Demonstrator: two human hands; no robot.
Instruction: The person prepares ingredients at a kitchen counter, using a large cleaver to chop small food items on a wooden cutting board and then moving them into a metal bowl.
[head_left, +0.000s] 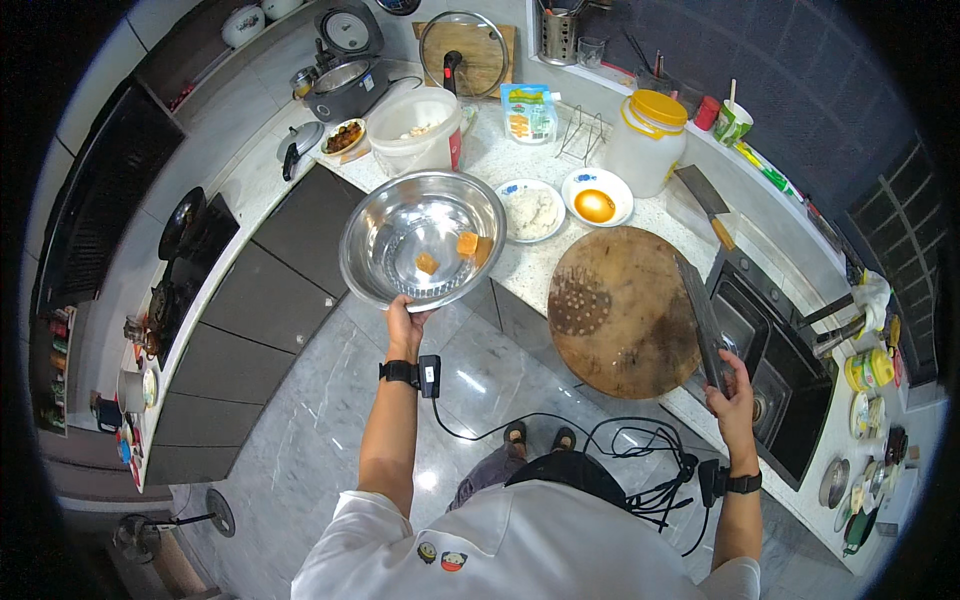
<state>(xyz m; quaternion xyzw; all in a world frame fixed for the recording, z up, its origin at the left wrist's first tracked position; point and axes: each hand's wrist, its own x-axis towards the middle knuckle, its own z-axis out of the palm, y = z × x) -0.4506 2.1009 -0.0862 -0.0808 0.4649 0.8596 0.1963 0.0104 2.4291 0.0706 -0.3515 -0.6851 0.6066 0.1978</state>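
Observation:
My left hand (pixel 405 322) grips the near rim of a shiny metal basin (pixel 362 232), thumb up over its edge. Inside lie orange-brown chunks (pixel 427 263), one close to the right wall, where a reflection makes counting hard. The basin is held out at the counter's front edge, in front of a white plastic tub (pixel 385 150). My right hand (pixel 735 388) is closed around the near end of a long, dark, flat blade-like thing (pixel 700 315), seen almost edge-on. It stands along the right side of a round wooden chopping board (pixel 625 320) with small pale bits on it.
Behind the board are a plate of white powder (pixel 532 212) and a bowl with orange-brown liquid (pixel 597 205). A cleaver (pixel 708 203) with a wooden handle lies near the black sink (pixel 780 390). A yellow-lidded jar (pixel 645 145) stands behind. Black cables (pixel 640 445) hang before me.

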